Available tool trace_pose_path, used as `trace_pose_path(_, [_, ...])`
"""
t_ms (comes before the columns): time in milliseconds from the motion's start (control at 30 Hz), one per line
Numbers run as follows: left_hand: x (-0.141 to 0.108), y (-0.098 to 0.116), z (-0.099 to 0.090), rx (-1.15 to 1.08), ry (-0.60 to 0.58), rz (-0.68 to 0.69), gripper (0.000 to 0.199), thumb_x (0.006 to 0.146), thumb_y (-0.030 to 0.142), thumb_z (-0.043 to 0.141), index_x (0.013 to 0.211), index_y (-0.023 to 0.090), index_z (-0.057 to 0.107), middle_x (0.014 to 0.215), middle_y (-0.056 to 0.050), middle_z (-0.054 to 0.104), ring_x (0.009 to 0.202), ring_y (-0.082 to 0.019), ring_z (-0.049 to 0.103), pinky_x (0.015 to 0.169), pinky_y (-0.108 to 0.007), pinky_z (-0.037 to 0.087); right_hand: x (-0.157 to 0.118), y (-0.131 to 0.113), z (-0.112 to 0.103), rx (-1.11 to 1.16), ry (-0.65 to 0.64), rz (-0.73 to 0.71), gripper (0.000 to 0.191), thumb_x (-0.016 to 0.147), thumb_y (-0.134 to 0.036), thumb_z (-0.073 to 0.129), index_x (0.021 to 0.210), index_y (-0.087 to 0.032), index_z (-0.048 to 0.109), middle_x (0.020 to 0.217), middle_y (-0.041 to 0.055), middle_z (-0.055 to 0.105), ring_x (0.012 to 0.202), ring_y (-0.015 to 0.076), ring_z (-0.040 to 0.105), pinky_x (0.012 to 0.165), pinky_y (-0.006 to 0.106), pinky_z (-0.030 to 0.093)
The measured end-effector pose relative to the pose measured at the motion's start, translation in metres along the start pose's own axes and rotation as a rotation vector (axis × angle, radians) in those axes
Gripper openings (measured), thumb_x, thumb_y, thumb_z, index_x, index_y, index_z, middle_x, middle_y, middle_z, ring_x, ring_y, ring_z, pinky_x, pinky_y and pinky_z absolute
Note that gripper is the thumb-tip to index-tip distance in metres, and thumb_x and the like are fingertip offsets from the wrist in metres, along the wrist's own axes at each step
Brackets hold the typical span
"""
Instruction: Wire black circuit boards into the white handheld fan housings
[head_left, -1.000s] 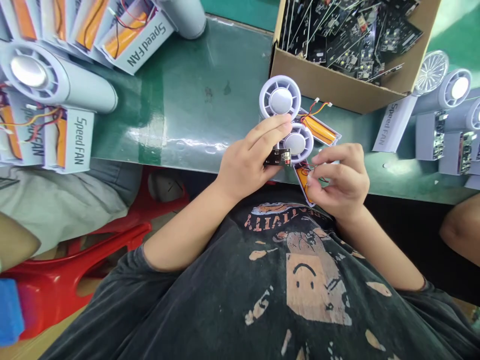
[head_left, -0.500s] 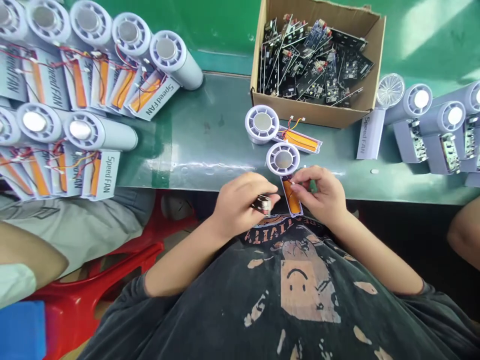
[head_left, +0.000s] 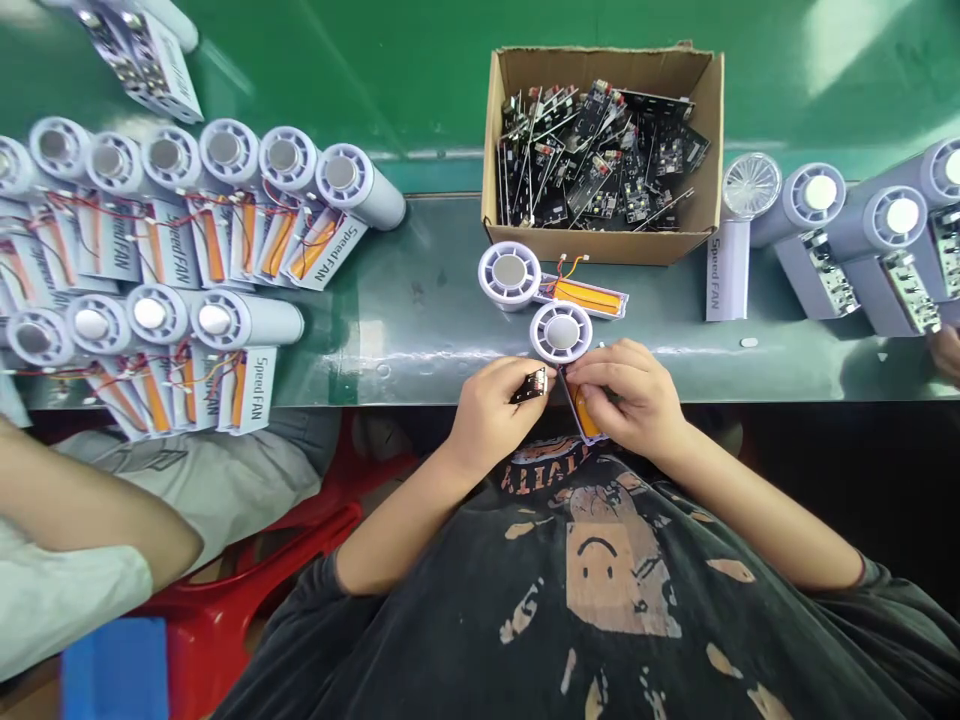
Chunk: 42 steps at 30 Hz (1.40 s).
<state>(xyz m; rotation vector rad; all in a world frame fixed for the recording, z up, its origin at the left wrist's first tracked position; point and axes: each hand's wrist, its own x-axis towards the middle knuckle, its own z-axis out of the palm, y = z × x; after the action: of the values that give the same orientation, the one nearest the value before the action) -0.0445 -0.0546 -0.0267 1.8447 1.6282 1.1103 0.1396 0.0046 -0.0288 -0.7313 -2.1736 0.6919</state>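
Note:
My left hand point(head_left: 491, 408) is closed around a small black circuit board point(head_left: 531, 386), whose end sticks out between thumb and fingers. Its fingertips reach the neck of an open handheld fan point(head_left: 561, 332), round head facing up and handle toward me. Over that handle my right hand point(head_left: 634, 390) is closed, fingertips pinched at the fan's thin wires by the neck; the exact grip is mostly hidden. An orange battery point(head_left: 587, 412) shows in the open handle below the fingers. Just beyond lies a second open fan point(head_left: 510, 274) with its battery and loose plugs exposed.
A cardboard box point(head_left: 600, 245) full of circuit boards stands behind the fans. Rows of open fans point(head_left: 247, 318) fill the left side. At right are fans with boards fitted point(head_left: 825, 262) and a fan with a clear ribbed cap point(head_left: 752, 187). People sit on both sides.
My left hand has moved up to the fan's neck, bringing the board along. My right fingers have closed in nearer the neck. The view has shifted, showing more fans at the left.

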Motion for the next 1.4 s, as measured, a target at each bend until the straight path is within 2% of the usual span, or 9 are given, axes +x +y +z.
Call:
trace_pose_path(167, [0.0,-0.004,0.003,-0.056,0.067,-0.058,0.017,0.08,0.005,0.064,0.083,0.021,0.068,0.082,0.001,0.075,0.078,-0.013,0.07,0.075,-0.025,0.056,0.001,-0.007,0.005,-0.247,-0.059,0.05,0.017,0.093,-0.024,0.06,0.102,-0.026,0.075,0.083,0.0023,0.072,0.074,0.0178,0.054,0.068,0.034,0.035])
trace_pose_path(467, [-0.009,-0.006,0.004,-0.055,0.143,-0.016,0.012,0.084,0.011,0.065,0.084,0.022,0.067,0.086,0.001,0.076,0.082,-0.014,0.072,0.078,-0.028,0.057,0.002,-0.005,0.019,-0.19,-0.034,0.177,0.016,0.093,-0.03,0.061,0.097,-0.029,0.077,0.079,0.0026,0.059,0.078,0.0178,0.049,0.073,0.034,0.033])
trace_pose_path(567, [-0.009,-0.004,0.0,0.011,0.124,0.027,0.01,0.086,0.012,0.064,0.084,0.022,0.065,0.086,0.001,0.075,0.082,-0.014,0.071,0.077,-0.028,0.057,0.004,-0.004,0.02,-0.173,-0.03,0.178,0.016,0.091,-0.029,0.064,0.1,-0.032,0.077,0.078,0.0016,0.058,0.079,0.018,0.049,0.074,0.035,0.033])
trace_pose_path(767, [-0.012,-0.008,-0.013,-0.144,0.031,-0.186,0.023,0.086,0.022,0.062,0.109,0.022,0.057,0.087,0.0,0.072,0.059,-0.009,0.061,0.061,-0.024,0.052,0.006,-0.003,0.022,-0.062,0.002,0.242,0.011,0.089,-0.023,0.065,0.087,-0.027,0.076,0.079,0.001,0.059,0.078,0.0171,0.054,0.072,0.034,0.036])
trace_pose_path(867, [-0.017,-0.008,-0.028,-0.154,-0.101,-0.155,0.032,0.092,0.03,0.049,0.121,0.02,0.056,0.107,-0.008,0.07,0.077,-0.015,0.065,0.07,-0.03,0.056,0.008,-0.004,0.021,-0.009,0.001,0.273,0.011,0.087,-0.02,0.065,0.085,-0.026,0.074,0.08,0.001,0.059,0.078,0.0168,0.054,0.073,0.035,0.039])
trace_pose_path(933, [-0.021,-0.004,-0.036,-0.067,-0.128,-0.167,0.027,0.095,0.031,0.046,0.114,0.02,0.062,0.106,-0.008,0.07,0.091,-0.019,0.067,0.079,-0.033,0.057,0.009,-0.006,0.02,0.009,-0.001,0.285,0.011,0.085,-0.019,0.064,0.083,-0.025,0.074,0.08,0.0013,0.059,0.078,0.017,0.055,0.073,0.035,0.039])
trace_pose_path(1033, [-0.026,0.005,-0.041,0.028,-0.13,-0.271,0.014,0.094,0.026,0.052,0.095,0.02,0.064,0.086,-0.003,0.072,0.078,-0.016,0.07,0.072,-0.029,0.058,0.011,-0.009,0.018,0.008,-0.014,0.301,0.011,0.083,-0.018,0.064,0.078,-0.024,0.072,0.079,0.0014,0.059,0.078,0.0174,0.055,0.072,0.035,0.038])
trace_pose_path(1133, [-0.026,0.012,-0.039,-0.039,-0.147,-0.375,0.013,0.096,0.024,0.051,0.102,0.018,0.061,0.088,-0.004,0.076,0.07,-0.014,0.073,0.065,-0.025,0.06,0.014,-0.013,0.017,-0.065,-0.039,0.291,0.012,0.081,-0.018,0.065,0.074,-0.024,0.071,0.077,0.0009,0.057,0.078,0.018,0.054,0.073,0.036,0.034])
trace_pose_path(1400, [-0.024,0.015,-0.03,0.182,-0.159,-0.241,0.039,0.093,0.017,0.053,0.132,0.019,0.056,0.103,-0.004,0.077,0.077,-0.016,0.075,0.078,-0.03,0.063,0.021,-0.021,0.019,-0.284,-0.069,0.238,0.022,0.082,-0.021,0.063,0.061,-0.023,0.066,0.075,0.0024,0.055,0.078,0.0192,0.045,0.073,0.038,0.026])
